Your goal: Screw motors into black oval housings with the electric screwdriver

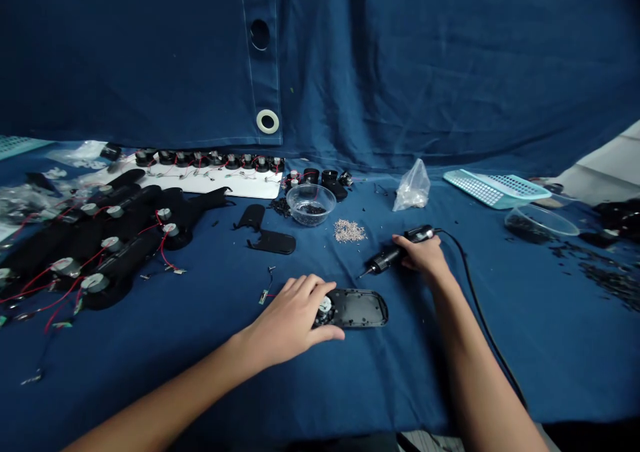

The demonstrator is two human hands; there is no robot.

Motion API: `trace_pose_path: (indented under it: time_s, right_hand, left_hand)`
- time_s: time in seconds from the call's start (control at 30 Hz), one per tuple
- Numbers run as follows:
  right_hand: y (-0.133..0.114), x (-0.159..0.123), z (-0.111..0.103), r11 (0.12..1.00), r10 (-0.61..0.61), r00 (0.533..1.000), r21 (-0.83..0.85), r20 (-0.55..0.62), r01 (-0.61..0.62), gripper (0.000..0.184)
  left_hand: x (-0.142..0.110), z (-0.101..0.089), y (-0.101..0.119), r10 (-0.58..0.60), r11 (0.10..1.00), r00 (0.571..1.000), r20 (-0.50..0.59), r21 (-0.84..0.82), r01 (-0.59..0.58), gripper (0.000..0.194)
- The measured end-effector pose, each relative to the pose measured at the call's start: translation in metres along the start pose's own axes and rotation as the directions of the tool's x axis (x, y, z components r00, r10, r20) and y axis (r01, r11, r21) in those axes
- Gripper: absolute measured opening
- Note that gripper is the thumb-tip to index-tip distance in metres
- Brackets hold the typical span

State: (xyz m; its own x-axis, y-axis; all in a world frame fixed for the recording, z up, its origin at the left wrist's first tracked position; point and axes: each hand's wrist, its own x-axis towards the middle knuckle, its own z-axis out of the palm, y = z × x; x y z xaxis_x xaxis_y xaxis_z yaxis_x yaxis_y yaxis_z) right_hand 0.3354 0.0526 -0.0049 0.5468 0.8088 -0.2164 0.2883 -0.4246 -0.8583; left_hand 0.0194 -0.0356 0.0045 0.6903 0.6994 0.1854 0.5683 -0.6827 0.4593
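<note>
My left hand [295, 315] grips the motor end of a black plastic housing [364, 307] lying on the blue cloth, fingers over its far side and thumb along its near side. A round silver motor [325, 305] shows in the housing between finger and thumb. From under the hand, a thin wire leads left to a small green circuit board [263, 297]. My right hand [423, 252] is wrapped round a black electric screwdriver [390, 257]. Its bit points down and left, above the housing and apart from it. A cable runs from its back end toward me.
Loose small screws [349, 231] lie beyond the housing, near a clear bowl [311, 205] of black bits. Black covers [271, 241] lie left of it. Motor-fitted black housings [120, 239] fill the left side. A plastic bag [413, 187] and light-blue basket [495, 189] stand back right.
</note>
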Motion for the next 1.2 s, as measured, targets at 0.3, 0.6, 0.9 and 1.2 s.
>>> trace_pose_path:
  time_s: [0.3,0.6,0.9,1.2]
  right_hand:
    - [-0.073,-0.046,-0.056,0.353,-0.341,0.916,0.874,-0.213,0.334,0.018]
    - [-0.127,-0.084,-0.016,-0.036,-0.465,0.828,0.941,-0.313,0.336,0.018]
    - [-0.095,-0.111,0.049,0.364,-0.655,0.751,0.835,-0.086,0.412,0.022]
    - [-0.085,-0.114,0.066,0.392,-0.725,0.688,0.804,-0.029,0.447,0.021]
  left_hand:
    - [0.005,0.003,-0.008,0.007,1.000,0.999,-0.032,0.001,-0.007,0.055]
    - [0.028,0.001,-0.025,-0.015,1.000,1.000,-0.023,-0.018,0.015,0.055]
    - [0.029,0.003,-0.026,-0.029,0.999,0.999,-0.025,-0.025,0.028,0.056]
    - [0.029,0.001,-0.027,-0.020,1.000,0.999,-0.026,-0.009,0.020,0.056]
